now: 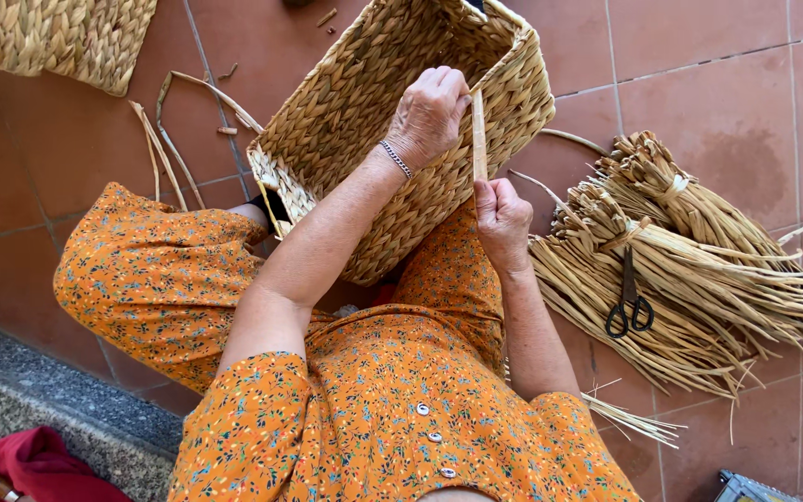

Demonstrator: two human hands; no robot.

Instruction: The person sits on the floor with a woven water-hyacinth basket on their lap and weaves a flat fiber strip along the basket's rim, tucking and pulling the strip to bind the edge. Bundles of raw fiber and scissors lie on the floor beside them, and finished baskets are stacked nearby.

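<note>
A woven straw basket (346,93) rests tilted on my lap, its open mouth facing away. My left hand (427,116) presses on the basket's side and pinches the upper end of a flat straw strand (480,139). My right hand (502,218) grips the same strand lower down, just below the basket's edge. The strand runs upright between both hands. A silver bracelet sits on my left wrist.
Bundles of dried straw (699,270) lie on the tiled floor at the right, with black-handled scissors (628,302) on top. Another woven basket (48,37) is at the top left. Loose strands (169,139) lie beside it. A red cloth (39,465) is at the bottom left.
</note>
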